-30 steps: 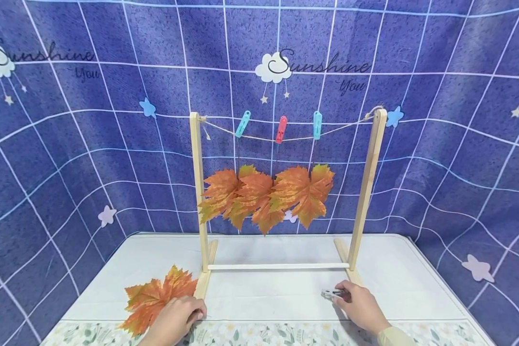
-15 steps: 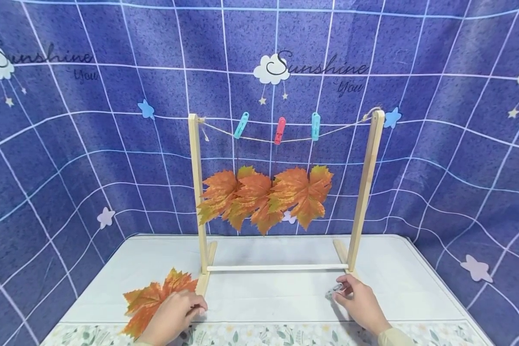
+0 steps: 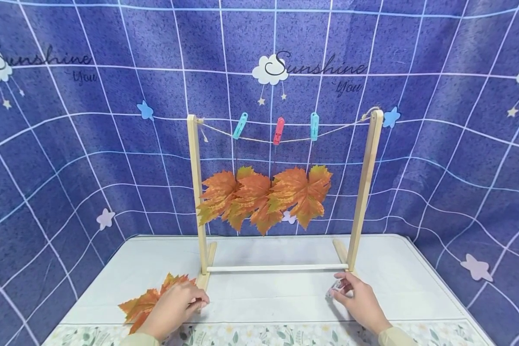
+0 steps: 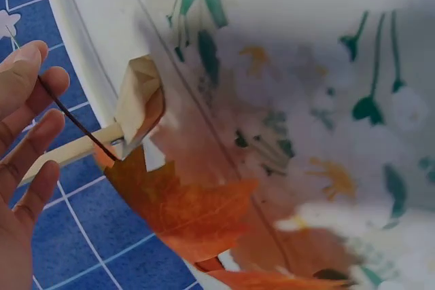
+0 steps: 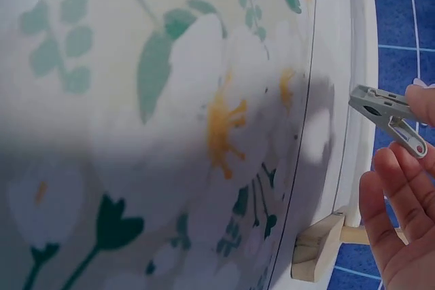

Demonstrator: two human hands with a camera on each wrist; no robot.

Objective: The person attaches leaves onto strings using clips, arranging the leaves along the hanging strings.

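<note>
My left hand pinches the thin dark stem of an orange maple leaf between thumb and index finger, the other fingers loosely bent. The leaf's blade hangs below the hand over the cloth in the left wrist view; in the head view the hand hides part of it. On the right, my right hand holds a grey clothespin by its handle end, its tip pointing away from the fingers. Ahead of both hands, three similar maple leaves hang from a twine line by two teal clothespins and a red clothespin.
The twine runs between two upright posts of a wooden frame, joined low down by a white crossbar. It stands on a white table with a floral front strip. A blue gridded curtain closes off the back and sides.
The left hand has shifted slightly, and the leaf it holds now looks flatter, more edge-on. In the right hand the grey clothespin has turned from roughly level to slanting upward.
</note>
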